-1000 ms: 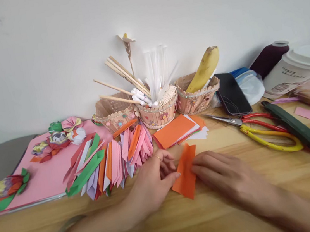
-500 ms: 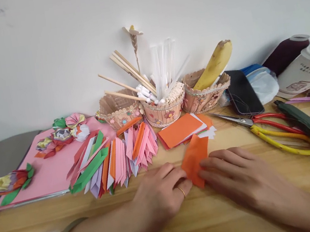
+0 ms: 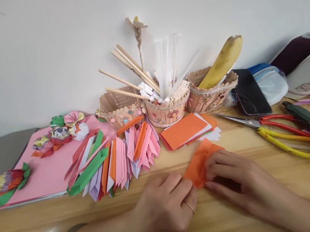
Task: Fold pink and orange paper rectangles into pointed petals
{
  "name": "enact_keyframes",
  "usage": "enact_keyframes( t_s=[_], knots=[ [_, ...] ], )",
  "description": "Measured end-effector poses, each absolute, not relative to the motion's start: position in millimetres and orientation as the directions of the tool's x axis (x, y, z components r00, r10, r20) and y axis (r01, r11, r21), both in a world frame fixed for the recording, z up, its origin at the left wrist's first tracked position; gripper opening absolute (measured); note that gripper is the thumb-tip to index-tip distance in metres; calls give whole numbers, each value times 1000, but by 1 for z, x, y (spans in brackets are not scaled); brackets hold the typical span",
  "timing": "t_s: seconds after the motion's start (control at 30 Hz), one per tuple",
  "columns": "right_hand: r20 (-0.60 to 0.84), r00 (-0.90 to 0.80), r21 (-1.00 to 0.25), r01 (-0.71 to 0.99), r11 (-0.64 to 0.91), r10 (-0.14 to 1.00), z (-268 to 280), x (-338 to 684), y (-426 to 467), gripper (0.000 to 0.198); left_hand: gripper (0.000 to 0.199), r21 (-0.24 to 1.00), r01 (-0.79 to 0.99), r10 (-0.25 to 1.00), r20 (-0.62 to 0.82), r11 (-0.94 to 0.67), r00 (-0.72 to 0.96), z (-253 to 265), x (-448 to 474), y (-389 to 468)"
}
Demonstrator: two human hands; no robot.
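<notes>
While orange paper (image 3: 198,165) lies between, left hand (image 3: 168,202) pinches near corner — right hand (image 3: 242,176), right edge.

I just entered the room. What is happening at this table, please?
A person handles an orange paper above the wooden table. The left hand is at its lower edge and the right hand at its right side. Beyond it lies a stack of rectangular papers; many folded strips lie to the left, and scissors to the right.
</notes>
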State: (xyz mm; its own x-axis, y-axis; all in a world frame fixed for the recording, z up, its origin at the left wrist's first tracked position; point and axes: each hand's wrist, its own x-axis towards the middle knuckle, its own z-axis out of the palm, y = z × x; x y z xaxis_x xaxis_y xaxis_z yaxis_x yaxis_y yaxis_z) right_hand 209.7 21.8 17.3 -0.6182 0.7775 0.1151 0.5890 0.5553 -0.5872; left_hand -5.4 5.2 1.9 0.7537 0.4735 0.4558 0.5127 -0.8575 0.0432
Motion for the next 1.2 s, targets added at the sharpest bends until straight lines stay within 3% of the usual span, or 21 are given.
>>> enact_keyframes(
  t_s=[0.23, 0.47, 0.87, 1.07, 1.2],
  knots=[
    [167, -543, -600, 606, 522, 823, 9, 202, 17, 16, 22, 38, 452, 419, 448, -891, 790, 2, -5, 6],
    [179, -531, -589, 616, 522, 828, 11, 202, 16, 17, 31, 71, 466, 449, 430, -882, 783, 6, -5, 6],
    [128, -529, -572, 651, 498, 839, 11, 201, 15, 14, 20, 58, 498, 474, 421, -865, 773, -1, -1, 5],
    [113, -703, -522, 559, 644, 702, 22, 213, 26, 16, 14, 93, 539, 523, 423, -837, 740, -6, -1, 3],
    [159, -799, -377, 494, 784, 580, 35, 218, 29, 18, 14, 7, 604, 539, 459, -797, 706, -4, -3, 8]
  ],
)
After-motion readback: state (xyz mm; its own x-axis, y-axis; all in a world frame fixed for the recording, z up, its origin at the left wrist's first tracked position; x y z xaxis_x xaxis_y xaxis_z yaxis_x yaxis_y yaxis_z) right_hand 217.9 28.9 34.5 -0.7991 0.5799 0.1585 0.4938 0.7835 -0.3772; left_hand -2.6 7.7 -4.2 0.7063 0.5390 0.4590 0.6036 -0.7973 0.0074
